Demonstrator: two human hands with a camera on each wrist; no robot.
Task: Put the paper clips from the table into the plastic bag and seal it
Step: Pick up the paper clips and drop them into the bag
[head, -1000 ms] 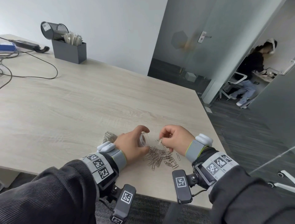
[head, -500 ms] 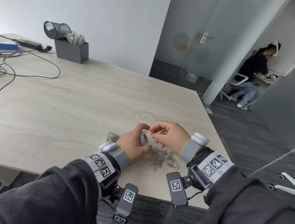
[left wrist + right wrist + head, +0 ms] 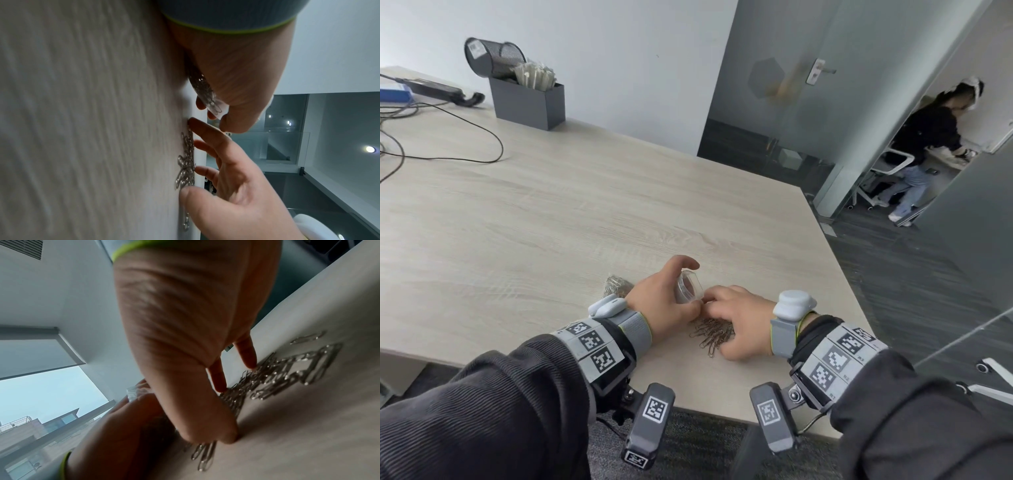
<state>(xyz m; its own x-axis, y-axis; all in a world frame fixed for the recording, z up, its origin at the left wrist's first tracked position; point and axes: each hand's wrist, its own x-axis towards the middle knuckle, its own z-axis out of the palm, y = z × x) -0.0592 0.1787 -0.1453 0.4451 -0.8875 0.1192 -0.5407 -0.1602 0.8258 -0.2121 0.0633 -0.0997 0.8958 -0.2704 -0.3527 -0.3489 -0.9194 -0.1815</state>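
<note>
The right hand [image 3: 739, 322] has come down from the bag mouth, where it was half a second ago, onto the loose paper clips [image 3: 711, 334] on the table [image 3: 551, 219]. Its fingers [image 3: 218, 379] are spread, with the tips and thumb touching the pile; no clip is visibly pinched. The wrist views show fingertips resting on the clips and the thumb pressed to the tabletop at the near end of the heap.

The left hand [image 3: 664, 294] remains where it was, gripping the plastic bag [image 3: 688, 286] near its rim, thumb and fingers curled round so that the mouth stands open toward the right hand. The bag's lower part, already holding clips, lies on the table behind the left wrist, as before. It is not sealed.

The pile lies near the table's front edge, between the two wrists, just below the bag mouth. It appears more bunched than a second ago.

At the far corner stand a grey organiser box [image 3: 527, 102] and a tilted mesh pen cup [image 3: 493, 61], unchanged. A black cable [image 3: 465, 137] trails across the left side.
</note>
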